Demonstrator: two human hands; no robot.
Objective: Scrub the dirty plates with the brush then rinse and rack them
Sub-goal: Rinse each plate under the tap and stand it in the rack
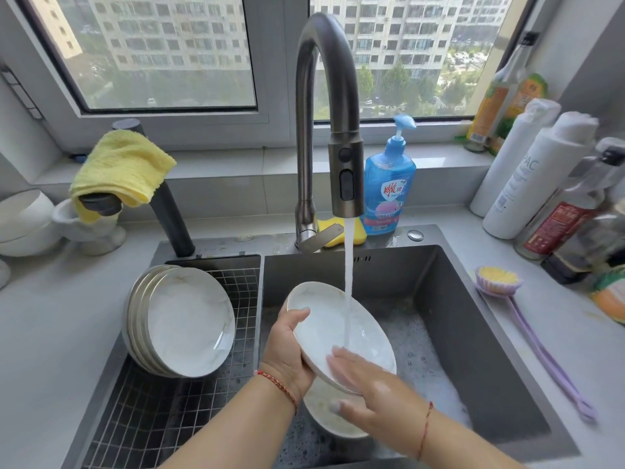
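Observation:
A white plate (324, 319) is tilted under the running water (348, 265) from the faucet (345, 164). My left hand (287, 350) grips the plate's left rim, thumb on its face. My right hand (368, 390) lies flat on the plate's lower face, fingers straight, slightly blurred. Below it another plate (324, 418) sits in the sudsy sink (473, 333). Several plates (182, 323) lean on edge in the wire rack (169, 418) at the left. The purple brush (500, 282) with a yellow head lies on the counter to the right of the sink.
A blue dish soap bottle (389, 184) and a yellow sponge (338, 231) stand behind the sink. A yellow cloth (121, 164) hangs on a dark second tap at left. Bottles (541, 181) crowd the right counter. White bowls (23, 221) sit at far left.

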